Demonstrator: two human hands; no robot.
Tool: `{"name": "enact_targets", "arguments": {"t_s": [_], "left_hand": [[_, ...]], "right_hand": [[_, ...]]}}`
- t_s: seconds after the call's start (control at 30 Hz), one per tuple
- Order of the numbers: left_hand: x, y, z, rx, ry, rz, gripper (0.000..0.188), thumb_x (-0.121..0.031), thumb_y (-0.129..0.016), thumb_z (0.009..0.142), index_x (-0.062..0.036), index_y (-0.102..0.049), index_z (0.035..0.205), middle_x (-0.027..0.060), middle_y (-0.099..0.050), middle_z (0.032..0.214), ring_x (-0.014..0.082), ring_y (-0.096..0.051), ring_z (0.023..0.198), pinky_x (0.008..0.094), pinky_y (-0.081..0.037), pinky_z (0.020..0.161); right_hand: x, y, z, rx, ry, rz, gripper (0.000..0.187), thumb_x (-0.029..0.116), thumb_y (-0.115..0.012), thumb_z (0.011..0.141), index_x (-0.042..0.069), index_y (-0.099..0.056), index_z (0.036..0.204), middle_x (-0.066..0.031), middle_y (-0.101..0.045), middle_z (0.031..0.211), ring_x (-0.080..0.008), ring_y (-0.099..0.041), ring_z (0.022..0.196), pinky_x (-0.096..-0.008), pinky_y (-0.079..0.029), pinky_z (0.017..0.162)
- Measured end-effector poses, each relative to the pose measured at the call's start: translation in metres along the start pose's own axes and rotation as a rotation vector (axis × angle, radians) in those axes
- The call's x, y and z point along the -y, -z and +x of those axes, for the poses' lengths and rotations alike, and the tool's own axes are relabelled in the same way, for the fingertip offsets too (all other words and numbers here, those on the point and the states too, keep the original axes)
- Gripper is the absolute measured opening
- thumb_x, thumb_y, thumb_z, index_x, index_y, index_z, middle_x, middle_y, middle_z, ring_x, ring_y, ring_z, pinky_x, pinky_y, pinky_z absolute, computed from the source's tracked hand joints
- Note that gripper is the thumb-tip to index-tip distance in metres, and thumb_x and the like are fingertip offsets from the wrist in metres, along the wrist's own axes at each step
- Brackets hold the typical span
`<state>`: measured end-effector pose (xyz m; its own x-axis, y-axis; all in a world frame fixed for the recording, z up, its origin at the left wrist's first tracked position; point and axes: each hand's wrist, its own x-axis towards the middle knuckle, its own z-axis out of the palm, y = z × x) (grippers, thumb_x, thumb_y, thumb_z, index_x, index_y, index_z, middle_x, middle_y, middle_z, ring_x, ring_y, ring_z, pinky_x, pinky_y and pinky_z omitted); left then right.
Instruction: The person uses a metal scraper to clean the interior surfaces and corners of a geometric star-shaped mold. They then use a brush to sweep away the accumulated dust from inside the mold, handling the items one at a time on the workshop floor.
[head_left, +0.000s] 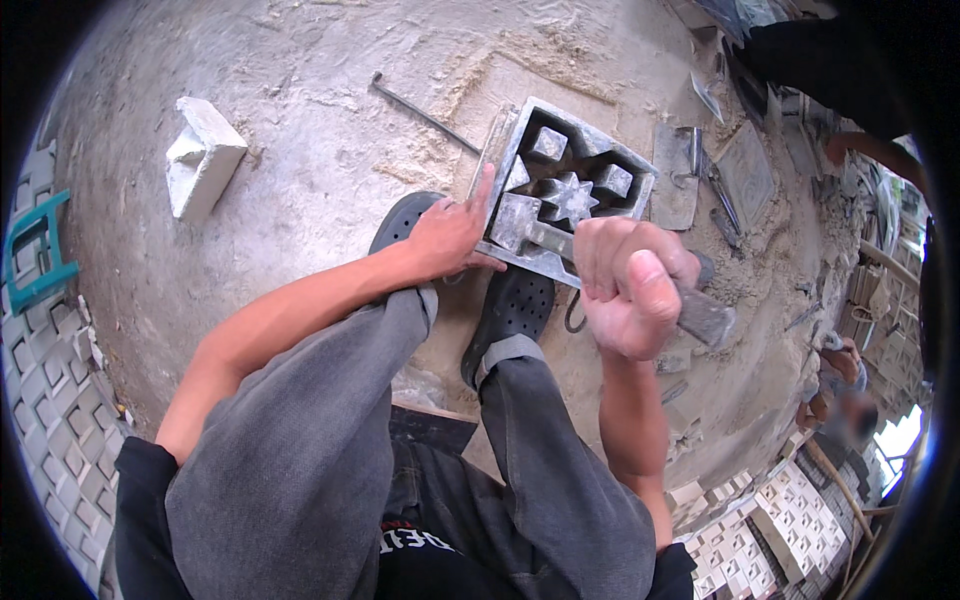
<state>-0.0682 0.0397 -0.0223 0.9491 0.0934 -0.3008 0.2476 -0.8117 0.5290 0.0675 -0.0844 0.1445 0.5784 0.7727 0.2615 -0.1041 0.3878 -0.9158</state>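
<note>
A metal mould [628, 158] with a square frame lies on the ground in front of my feet, with block shapes and a star shape standing inside it. My left hand [450, 236] rests against its near left corner, fingers spread along the frame, gripping nothing. My right hand [636, 280] is closed round the handle of a hammer [705, 318]. The hammer's blocky head appears over the mould's near left part, beside the star; I cannot tell whether it touches. A thin board edge shows along the mould's left side, partly hidden by my left hand.
A bent metal rod [425, 112] lies beyond the mould. A broken white cast block [203, 160] sits far left, near a teal plastic stool [38, 250]. Trowels and flat plates [675, 180] lie right. Patterned blocks [800, 515] are stacked lower right; other people are at the right.
</note>
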Motion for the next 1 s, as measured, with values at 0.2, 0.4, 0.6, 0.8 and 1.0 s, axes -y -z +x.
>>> {"name": "enact_targets", "arguments": {"t_s": [0.2,0.4,0.6,0.8,1.0], "left_hand": [[-0.006,-0.003,0.013,-0.026,-0.054,-0.033,0.141,-0.069,-0.070,0.068,0.0147,0.013,0.145,0.0344,-0.058,0.117,0.0425,-0.064,0.100,0.0469,-0.048,0.095],[-0.002,0.004,-0.001,0.062,0.036,-0.049,0.137,-0.066,-0.070,0.071,0.0140,0.013,0.145,0.0331,-0.057,0.119,0.0425,-0.063,0.103,0.0467,-0.046,0.097],[-0.002,0.003,0.003,0.109,0.035,-0.106,0.108,-0.038,-0.061,0.086,0.0096,0.013,0.148,0.0307,-0.058,0.123,0.0411,-0.062,0.107,0.0497,-0.044,0.098],[-0.012,0.004,0.006,0.128,0.041,-0.069,0.099,-0.033,-0.058,0.087,0.0080,0.011,0.145,0.0275,-0.058,0.125,0.0377,-0.062,0.107,0.0480,-0.046,0.094],[0.003,-0.003,-0.002,-0.008,-0.053,-0.112,0.085,-0.032,-0.059,0.087,0.0049,-0.005,0.141,0.0256,-0.059,0.122,0.0373,-0.062,0.107,0.0477,-0.046,0.093]], "right_hand": [[-0.041,-0.002,-0.010,0.060,-0.041,-0.487,0.031,0.019,-0.054,0.083,-0.003,-0.051,0.062,-0.0049,-0.042,0.053,-0.0144,-0.040,0.043,-0.0302,-0.030,0.044],[-0.019,-0.024,-0.011,0.051,-0.011,-0.479,0.027,0.017,-0.053,0.082,-0.001,-0.050,0.062,-0.0046,-0.044,0.052,-0.0175,-0.043,0.042,-0.0324,-0.034,0.044],[-0.034,-0.042,-0.002,0.137,0.038,-0.562,0.024,0.005,-0.059,0.071,0.004,-0.042,0.054,-0.0093,-0.035,0.050,-0.0244,-0.042,0.039,-0.0349,-0.036,0.043],[-0.051,-0.040,-0.011,0.178,0.183,-0.676,0.021,0.010,-0.064,0.065,0.005,-0.046,0.055,-0.0111,-0.048,0.052,-0.0268,-0.053,0.046,-0.0374,-0.044,0.048],[-0.040,-0.055,-0.008,0.128,0.186,-0.438,0.023,0.005,-0.063,0.067,0.006,-0.045,0.054,-0.0109,-0.042,0.050,-0.0268,-0.050,0.044,-0.0373,-0.041,0.046]]}}
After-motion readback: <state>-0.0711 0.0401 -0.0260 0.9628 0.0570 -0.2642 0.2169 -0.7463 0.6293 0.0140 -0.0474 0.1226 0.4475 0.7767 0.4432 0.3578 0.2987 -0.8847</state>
